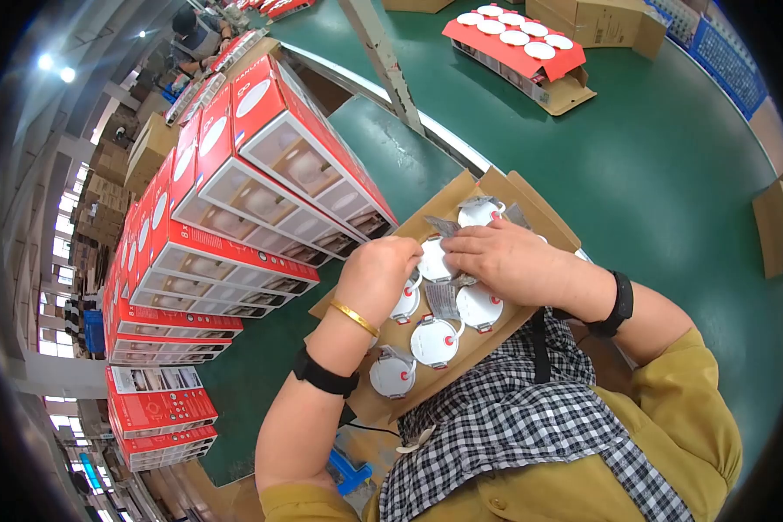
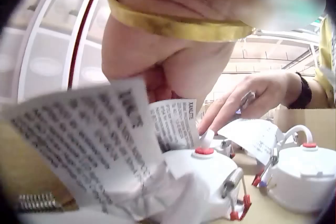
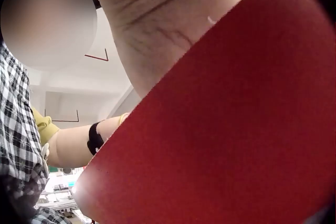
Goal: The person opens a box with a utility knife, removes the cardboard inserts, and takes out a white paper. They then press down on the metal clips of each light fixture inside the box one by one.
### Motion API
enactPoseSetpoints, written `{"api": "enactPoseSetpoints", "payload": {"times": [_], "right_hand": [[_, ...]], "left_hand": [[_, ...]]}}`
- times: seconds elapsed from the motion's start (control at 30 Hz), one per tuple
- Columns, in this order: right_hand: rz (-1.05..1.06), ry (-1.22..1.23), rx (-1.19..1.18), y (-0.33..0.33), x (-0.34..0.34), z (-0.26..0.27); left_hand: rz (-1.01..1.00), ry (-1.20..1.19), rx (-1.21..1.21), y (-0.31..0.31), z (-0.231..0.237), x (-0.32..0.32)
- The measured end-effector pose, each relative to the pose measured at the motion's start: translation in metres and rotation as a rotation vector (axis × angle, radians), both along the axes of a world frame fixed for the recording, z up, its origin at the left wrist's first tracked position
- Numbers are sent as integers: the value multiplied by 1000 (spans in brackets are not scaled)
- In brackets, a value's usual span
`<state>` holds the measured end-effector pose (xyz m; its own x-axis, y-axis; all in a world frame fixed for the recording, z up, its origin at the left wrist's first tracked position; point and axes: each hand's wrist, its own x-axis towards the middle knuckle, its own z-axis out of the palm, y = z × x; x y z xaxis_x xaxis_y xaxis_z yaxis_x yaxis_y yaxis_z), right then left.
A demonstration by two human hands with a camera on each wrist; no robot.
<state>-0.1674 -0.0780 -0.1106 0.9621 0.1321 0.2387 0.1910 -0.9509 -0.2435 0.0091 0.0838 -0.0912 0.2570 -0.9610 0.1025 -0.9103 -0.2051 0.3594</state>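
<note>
An open cardboard box holds several white round downlights with red-tipped cable ends, spring clips and printed leaflets. My left hand, fingers curled, has its tips at the near-left edge of one downlight. In the left wrist view a leaflet covers part of the work, and I cannot tell what those fingertips hold. From the other side my right hand reaches over the same downlight, its fingers fairly straight and touching its top. A red card panel blocks most of the right wrist view.
Stacked red-and-white printed boxes rise close on the left. On the green table, a red tray of white discs stands at the far side. A metal post rises behind the box. Another person is in the background.
</note>
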Motion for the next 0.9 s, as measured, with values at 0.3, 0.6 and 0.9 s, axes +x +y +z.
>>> {"api": "enactPoseSetpoints", "payload": {"times": [0.3,0.6,0.9], "right_hand": [[-18,-4,70,-2,-3,-9],[-33,-39,82,-1,-5,-8],[25,-156,210,-6,-37,18]], "left_hand": [[-5,66,-62,1,-14,4],[-30,-14,-109,0,-16,4],[-46,-7,-164,6,10,-17]]}}
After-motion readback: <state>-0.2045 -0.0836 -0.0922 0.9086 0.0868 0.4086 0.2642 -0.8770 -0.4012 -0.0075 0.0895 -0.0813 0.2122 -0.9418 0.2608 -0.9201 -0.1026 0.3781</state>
